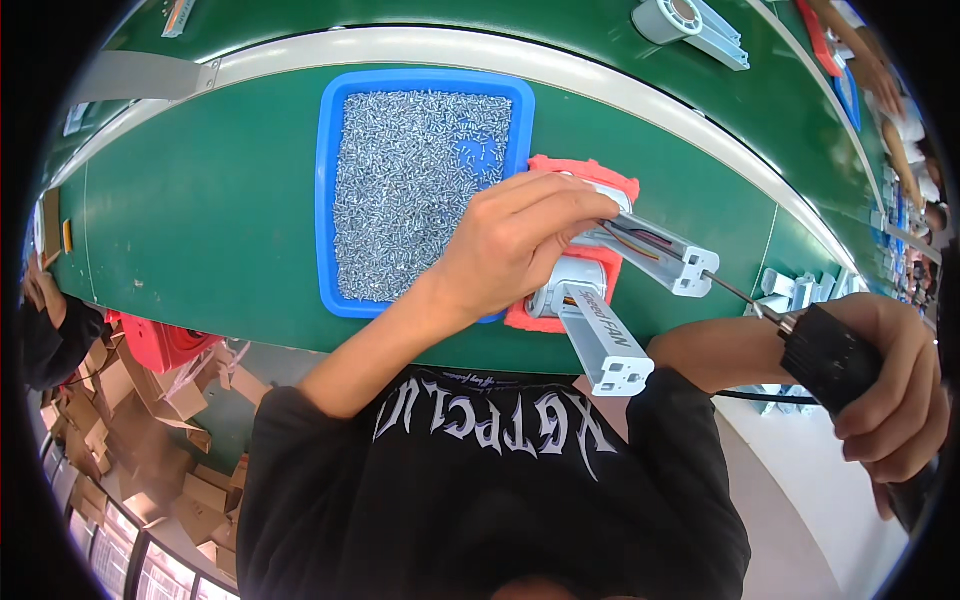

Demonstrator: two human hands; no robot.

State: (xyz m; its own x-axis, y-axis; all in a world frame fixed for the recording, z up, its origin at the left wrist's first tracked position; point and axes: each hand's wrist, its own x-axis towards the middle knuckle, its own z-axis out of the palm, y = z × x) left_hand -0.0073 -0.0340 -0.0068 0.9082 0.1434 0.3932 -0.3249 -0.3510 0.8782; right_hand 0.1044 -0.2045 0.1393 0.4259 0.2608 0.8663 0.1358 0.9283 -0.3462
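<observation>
The relation that matters is between the bit (742, 293) of the black power screwdriver (830, 355) and the end of the upper grey handle (660, 255), since the two are set nearly in line. The handle's long axis is slanted from upper left to lower right, its rounded end lying on a red foam pad (570, 165) just beside the blue tray (326, 200) of screws (400, 190), its square end pointed toward the screwdriver. The handle is pinched near its rounded end between the thumb and fingers of the left hand (520, 228), which is the nearer hand; it is reached by the right hand (893, 390) only through the tool, whose body is wrapped by the closed fingers, below and to the right of the handle. The bit is brought up to the holed end face, but whether its tip is seated in a hole, or a screw is carried on it, cannot be told. The lower grey handle (605, 345) is left ungripped, slanted more steeply, its square end turned toward the black shirt (470, 490).
</observation>
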